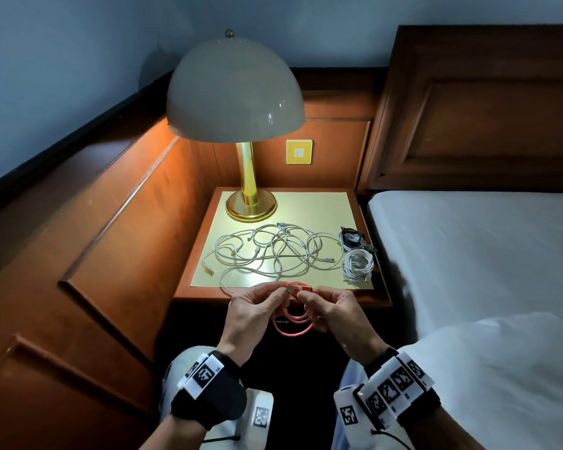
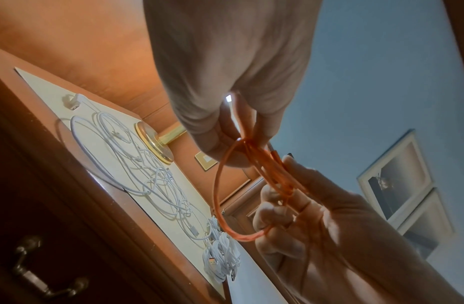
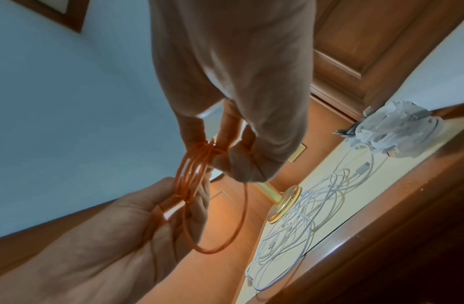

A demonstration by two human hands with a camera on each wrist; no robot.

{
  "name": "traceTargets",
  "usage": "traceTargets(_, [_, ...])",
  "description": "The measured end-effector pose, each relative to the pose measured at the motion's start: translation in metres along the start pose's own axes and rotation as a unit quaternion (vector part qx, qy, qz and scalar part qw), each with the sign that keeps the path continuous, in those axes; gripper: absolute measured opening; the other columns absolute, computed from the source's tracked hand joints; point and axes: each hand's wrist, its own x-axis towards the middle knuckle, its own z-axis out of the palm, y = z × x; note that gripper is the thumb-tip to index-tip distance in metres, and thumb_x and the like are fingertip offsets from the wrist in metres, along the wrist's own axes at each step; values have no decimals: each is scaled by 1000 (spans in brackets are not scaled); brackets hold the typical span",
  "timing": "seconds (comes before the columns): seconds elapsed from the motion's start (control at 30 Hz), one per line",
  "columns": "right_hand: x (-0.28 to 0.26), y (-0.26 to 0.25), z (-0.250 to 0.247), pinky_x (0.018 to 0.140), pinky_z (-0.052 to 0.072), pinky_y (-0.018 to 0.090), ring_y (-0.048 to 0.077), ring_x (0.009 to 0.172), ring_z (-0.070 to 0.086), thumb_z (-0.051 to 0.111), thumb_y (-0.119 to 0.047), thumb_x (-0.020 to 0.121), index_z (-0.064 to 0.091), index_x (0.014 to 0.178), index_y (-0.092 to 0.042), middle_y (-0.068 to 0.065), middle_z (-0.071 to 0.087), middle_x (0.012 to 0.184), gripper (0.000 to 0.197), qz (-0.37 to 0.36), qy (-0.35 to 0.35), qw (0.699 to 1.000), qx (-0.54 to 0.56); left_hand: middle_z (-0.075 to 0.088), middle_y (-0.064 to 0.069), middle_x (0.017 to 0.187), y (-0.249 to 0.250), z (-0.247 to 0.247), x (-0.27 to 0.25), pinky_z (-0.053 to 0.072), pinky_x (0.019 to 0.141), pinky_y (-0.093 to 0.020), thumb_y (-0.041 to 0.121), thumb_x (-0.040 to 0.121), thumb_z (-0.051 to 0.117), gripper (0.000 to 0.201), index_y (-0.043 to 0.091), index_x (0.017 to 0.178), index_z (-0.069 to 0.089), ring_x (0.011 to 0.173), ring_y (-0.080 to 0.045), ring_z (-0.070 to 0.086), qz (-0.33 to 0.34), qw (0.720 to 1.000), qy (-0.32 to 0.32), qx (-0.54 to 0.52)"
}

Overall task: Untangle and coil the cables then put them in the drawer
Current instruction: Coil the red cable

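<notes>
An orange-pink cable [image 1: 292, 323] hangs as a small coil of several loops in front of the nightstand's front edge. My left hand [image 1: 281, 293] pinches the top of the coil with thumb and forefinger. My right hand [image 1: 302, 296] pinches the cable's plug end beside it, lower fingers curled through the loops. In the left wrist view the left hand [image 2: 233, 148] grips the loops [image 2: 217, 195] from above. The right wrist view shows the right hand [image 3: 225, 148] holding the coil [image 3: 192, 176]. A tangle of white cables [image 1: 273, 251] lies on the nightstand top [image 1: 322, 206].
A coiled white bundle [image 1: 358, 264] and a coiled black cable [image 1: 351, 237] sit at the nightstand's right edge. A brass lamp [image 1: 251, 203] stands at the back left. The drawer front with its metal handle [image 2: 44, 277] is closed. The bed [image 1: 468, 248] lies to the right.
</notes>
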Motion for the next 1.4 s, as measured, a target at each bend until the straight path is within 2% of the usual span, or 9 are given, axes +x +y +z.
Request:
traceTargets(0.2, [3, 3, 6, 44, 30, 25, 13, 50, 39, 69, -26, 94, 67, 82, 0, 7, 46, 64, 28, -11, 22, 1000, 10, 75, -23, 102, -1, -2, 0, 61, 83, -34, 4, 90, 70, 28, 0, 117, 71, 90, -28, 73, -1, 1000, -6, -11])
traceTargets(0.33, [4, 4, 6, 43, 32, 25, 14, 49, 39, 67, -27, 95, 60, 88, 13, 10, 45, 65, 42, -14, 25, 999, 22, 76, -18, 106, 1, -3, -1, 58, 92, -43, 9, 86, 76, 31, 1, 115, 73, 101, -36, 72, 4, 1000, -21, 15])
traceTargets(0.47, [3, 3, 8, 43, 34, 26, 14, 47, 41, 68, -33, 92, 64, 82, -4, 8, 48, 64, 31, -18, 27, 999, 13, 78, -16, 97, 3, 2, -1, 60, 88, -44, 6, 83, 79, 25, 2, 107, 76, 93, -34, 75, 11, 999, 0, 46])
traceTargets(0.63, [0, 5, 4, 56, 46, 22, 8, 59, 58, 79, -14, 86, 59, 117, -15, 5, 66, 80, 36, -42, 15, 998, -37, 79, -7, 85, -3, 0, 2, 61, 77, -32, 5, 84, 78, 16, 6, 99, 80, 81, -24, 76, 41, 992, 50, 113])
traceTargets(0.7, [0, 6, 4, 57, 47, 17, 5, 60, 61, 74, -5, 89, 62, 113, -15, 2, 68, 77, 29, -73, 20, 995, -62, 79, -6, 83, -2, 1, -1, 59, 71, -25, 3, 84, 78, 14, 6, 97, 80, 76, -18, 75, 48, 991, 54, 111])
traceTargets(0.87, [1, 6, 5, 70, 53, 22, 13, 74, 72, 75, -24, 90, 75, 97, -20, 1, 76, 85, 9, -109, 74, 984, -117, 79, -1, 82, -7, 2, -3, 59, 71, -26, 4, 86, 76, 13, 14, 93, 81, 73, -14, 75, 59, 987, 51, 138])
traceTargets(1.13, [3, -19, -8, 75, 57, 38, 31, 76, 68, 62, -21, 97, 65, 81, -1, 19, 65, 78, 26, -92, 91, 987, 93, 79, -8, 84, -17, -9, 1, 61, 83, -46, 8, 86, 77, 11, 16, 90, 82, 82, -29, 76, 12, 989, 78, 127])
traceTargets(1.3, [-5, -22, -11, 73, 59, 39, 26, 69, 67, 57, -19, 99, 60, 83, 0, 15, 61, 73, 25, -93, 72, 977, 177, 78, -14, 87, -11, -9, -1, 61, 67, -28, 3, 88, 73, 12, 8, 97, 79, 79, -26, 75, 12, 994, 74, 79])
traceTargets(1.4, [-6, -17, -9, 70, 58, 38, 20, 62, 58, 58, -20, 100, 59, 80, -6, 11, 54, 70, 24, -82, 84, 974, 194, 78, -14, 90, -11, -11, 0, 62, 73, -34, 4, 89, 73, 14, 6, 101, 78, 84, -31, 75, 14, 995, 79, 67])
